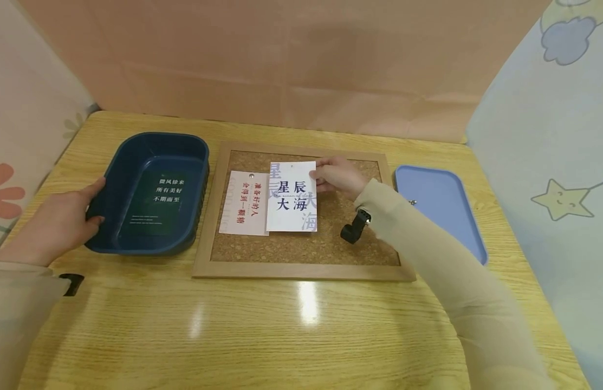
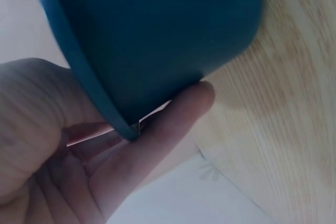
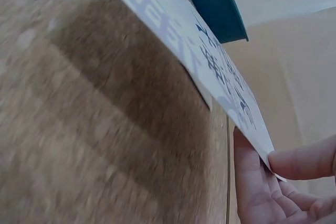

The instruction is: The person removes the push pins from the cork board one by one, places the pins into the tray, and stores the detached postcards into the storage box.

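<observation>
Card point(image 1: 292, 196), white with dark blue lettering, sits over the middle of the cork board point(image 1: 306, 250), its long axis running near to far. Its left edge overlaps the right edge of a pale pink card point(image 1: 237, 206) below. The right wrist view shows a gap and a shadow beneath it; this clearance from the cork is judged the governing relation.

The right hand point(image 1: 339, 176) is the nearer, pinching the right edge towards the far corner, thumb on the printed face, fingers behind. The left hand point(image 1: 62, 219), well apart on the left, grips the left rim of a dark blue bin point(image 1: 197, 179).

Materials: the white card is thin, flat and apparently stiff. A small mark near its far edge is too small to identify. The pink card, with red print, carries a metal pin point(image 1: 251, 175) at its far end. The board has coarse, speckled brown cork in a smooth pale wooden frame. The bin is deep and round-cornered, apparently plastic, with a dark green card point(image 1: 152, 206) inside. On the right, a shallow light blue tray point(image 1: 440, 208) shows small metallic pieces point(image 1: 413, 202) near its left side. The table point(image 1: 233, 336) is glossy, yellow and wood-grained.
</observation>
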